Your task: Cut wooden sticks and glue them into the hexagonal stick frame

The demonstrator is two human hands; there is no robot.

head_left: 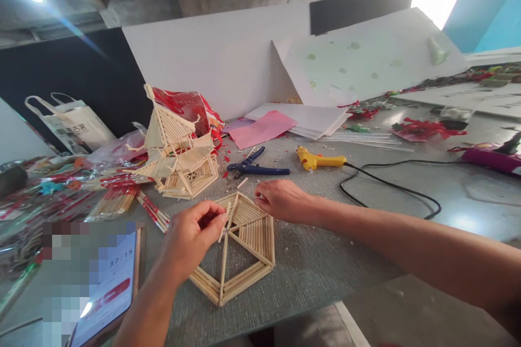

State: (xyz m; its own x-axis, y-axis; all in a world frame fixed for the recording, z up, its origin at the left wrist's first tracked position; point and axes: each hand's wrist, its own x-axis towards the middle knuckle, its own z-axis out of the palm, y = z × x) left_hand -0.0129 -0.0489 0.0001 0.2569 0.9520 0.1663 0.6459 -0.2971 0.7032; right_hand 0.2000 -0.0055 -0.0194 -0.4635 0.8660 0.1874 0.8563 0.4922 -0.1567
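Note:
A hexagonal frame [246, 274] of thin wooden sticks lies flat near the table's front edge. Spokes divide it; some of its triangular sections are filled with rows of sticks, while the front ones show the table through them. Over its left side, my left hand [191, 236] is closed in a pinch on a short wooden stick [222, 234] held near the hub. My right hand [280, 199] rests at the far right corner of the frame with curled fingers; whatever is between them is hidden. Beyond the frame stands a tiered stick pavilion model [179, 154] with a pointed roof.
Blue-handled cutters [260, 169] and a yellow glue gun [319, 159] lie behind my hands, the gun's black cord [407, 187] looping right. A phone or tablet [108, 282] sits at left front. Bundled sticks [114, 200] lie left; pink paper [262, 129] is at the back.

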